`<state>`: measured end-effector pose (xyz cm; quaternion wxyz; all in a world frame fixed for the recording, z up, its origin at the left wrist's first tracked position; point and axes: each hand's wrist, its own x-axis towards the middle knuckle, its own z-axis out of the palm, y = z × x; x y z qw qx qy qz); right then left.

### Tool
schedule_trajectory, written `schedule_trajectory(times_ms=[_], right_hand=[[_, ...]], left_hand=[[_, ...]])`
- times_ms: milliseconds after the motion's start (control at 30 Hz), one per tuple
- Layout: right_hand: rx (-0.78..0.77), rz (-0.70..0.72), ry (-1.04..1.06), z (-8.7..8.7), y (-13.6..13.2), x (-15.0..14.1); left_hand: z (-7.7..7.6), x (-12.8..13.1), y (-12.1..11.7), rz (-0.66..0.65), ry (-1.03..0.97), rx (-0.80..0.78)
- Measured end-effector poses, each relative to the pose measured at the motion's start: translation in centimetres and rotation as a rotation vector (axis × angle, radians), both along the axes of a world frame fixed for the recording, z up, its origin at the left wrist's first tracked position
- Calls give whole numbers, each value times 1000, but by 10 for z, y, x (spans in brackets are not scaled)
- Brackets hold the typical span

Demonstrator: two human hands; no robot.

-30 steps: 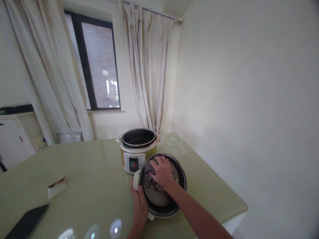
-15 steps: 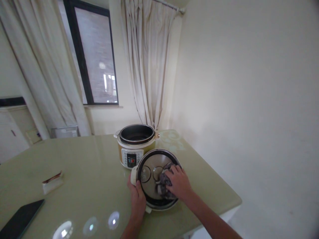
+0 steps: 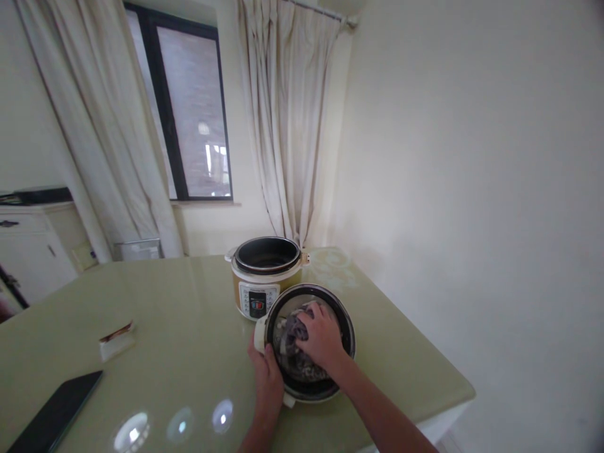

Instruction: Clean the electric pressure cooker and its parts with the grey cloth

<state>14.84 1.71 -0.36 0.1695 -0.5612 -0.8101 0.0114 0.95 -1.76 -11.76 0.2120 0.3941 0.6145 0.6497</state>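
Showing its inner face: the round lid (image 3: 287,307), tilted toward you above the near right part of the table, in front of the cooker; whether the two touch cannot be told.
Cloth: a bunched, dark patterned cloth (image 3: 291,333) lies against the inner face of the lid.
Right hand: your right hand (image 3: 323,336) is closed over the cloth, fingers curled, pressing it to the lid.
Left hand: your left hand (image 3: 268,380) grips the lid at its left edge, just below the white handle (image 3: 260,333), thumb on the rim; the other fingers are partly hidden.
Cooker: the cooker (image 3: 240,280) stands upright and uncovered, dark inner pot (image 3: 268,255) visible, control panel (image 3: 257,302) facing you.
Table: glossy, pale green table (image 3: 189,302); toward your left lie a small packet (image 3: 117,343) and a dark flat slab (image 3: 56,412).
Background: window (image 3: 195,113) between pale curtains.
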Motion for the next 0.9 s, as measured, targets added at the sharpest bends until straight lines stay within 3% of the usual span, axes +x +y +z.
schedule_trajectory(times_ms=[100, 267, 400, 533, 633, 800, 900], right_hand=[[-85, -23, 27, -13, -22, 21], [-151, 139, 123, -33, -48, 20], [-90, 211, 295, -24, -37, -9], [98, 40, 443, -8, -20, -46], [147, 17, 416, -3, -16, -57], [-42, 158, 228, -17, -25, -18], [-123, 117, 79, -24, -33, 24]], left_hand=[[3, 1, -1, 2, -13, -24], [7, 1, -6, -75, -96, -11], [10, 0, -8, -99, -122, 67], [12, 1, -8, -123, -133, 107], [13, 0, -9, -124, -159, 80], [10, -1, -10, -86, -116, 16], [6, -1, -5, -53, -69, 28]])
